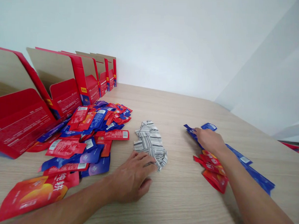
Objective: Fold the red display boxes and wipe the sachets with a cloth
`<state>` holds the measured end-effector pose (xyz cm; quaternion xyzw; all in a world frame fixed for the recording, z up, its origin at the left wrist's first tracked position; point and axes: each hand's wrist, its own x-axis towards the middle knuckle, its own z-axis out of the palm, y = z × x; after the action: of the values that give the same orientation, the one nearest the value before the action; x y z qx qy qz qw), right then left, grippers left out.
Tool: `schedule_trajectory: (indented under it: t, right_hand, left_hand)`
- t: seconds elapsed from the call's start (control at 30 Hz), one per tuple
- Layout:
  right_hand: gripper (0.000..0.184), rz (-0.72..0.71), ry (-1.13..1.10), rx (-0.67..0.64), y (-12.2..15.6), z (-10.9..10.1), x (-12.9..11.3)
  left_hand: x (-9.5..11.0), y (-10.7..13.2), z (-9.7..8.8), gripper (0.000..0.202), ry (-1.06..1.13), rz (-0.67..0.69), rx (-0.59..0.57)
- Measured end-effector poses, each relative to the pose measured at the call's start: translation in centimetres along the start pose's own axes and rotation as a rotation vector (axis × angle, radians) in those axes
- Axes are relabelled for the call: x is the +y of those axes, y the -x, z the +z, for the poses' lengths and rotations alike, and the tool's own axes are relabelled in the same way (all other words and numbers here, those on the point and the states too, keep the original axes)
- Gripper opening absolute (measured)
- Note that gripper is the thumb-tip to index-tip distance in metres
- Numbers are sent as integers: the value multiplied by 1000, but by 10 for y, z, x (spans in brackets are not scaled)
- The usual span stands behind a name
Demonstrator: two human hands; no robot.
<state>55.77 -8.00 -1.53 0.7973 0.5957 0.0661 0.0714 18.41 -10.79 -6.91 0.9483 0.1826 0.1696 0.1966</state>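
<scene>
My left hand (132, 176) rests on the wooden table (176, 198) with its fingertips on the near edge of a crumpled striped cloth (150, 141); the fingers are loosely curled and hold nothing I can make out. My right hand (208, 138) lies flat, palm down, on the far end of a row of blue packets (246, 161), fingers stretched out. Several red packets (214, 174) lie in a small stack under my right forearm.
A large loose pile of red and blue packets (90, 132) covers the table's left side. Behind it stands a row of open red cardboard boxes (67, 86) along the wall. More red packets (296, 148) show at the far right edge.
</scene>
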Motion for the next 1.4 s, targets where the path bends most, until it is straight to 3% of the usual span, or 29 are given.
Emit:
schedule_trajectory:
  t: [0.13, 0.3, 0.4, 0.5, 0.6, 0.7, 0.8, 0.93, 1.1, 1.27, 1.4]
  right_hand:
    - [34, -147, -282, 181, 7, -19, -45]
    - [32, -524, -818, 174, 11, -20, -127]
    - [22, -592, -850, 162, 10, -12, -160]
    - [47, -654, -764, 263, 14, -1, -174]
    - [62, -821, -655, 266, 20, 7, -178]
    - [59, -951, -526, 168, 23, 9, -181]
    - [52, -991, -389, 89, 21, 6, -184]
    - [47, -999, -312, 102, 16, 6, -181]
    - [48, -899, -350, 122, -9, 19, -161]
    - [48, -709, -390, 53, -38, 38, -135]
    - [46, -540, -335, 78, -43, 43, -123]
  left_hand:
    - [0, 0, 0, 38, 2, 1, 3]
    - [1, 0, -2, 37, 2, -3, 0]
    - [2, 0, -4, 36, 7, -3, -5]
    - [2, 0, -5, 36, 12, -5, -10]
    - [3, 0, -5, 39, 13, -9, -16]
    - [3, 0, -3, 40, 11, -18, -11]
    - [3, 0, -2, 42, 25, -16, -6]
    - [2, 0, 0, 37, 16, -23, -19]
    - [1, 0, 2, 34, 11, -22, -14]
    - [2, 2, 1, 35, 23, -20, -12]
    - [2, 3, 0, 35, 21, -18, -5]
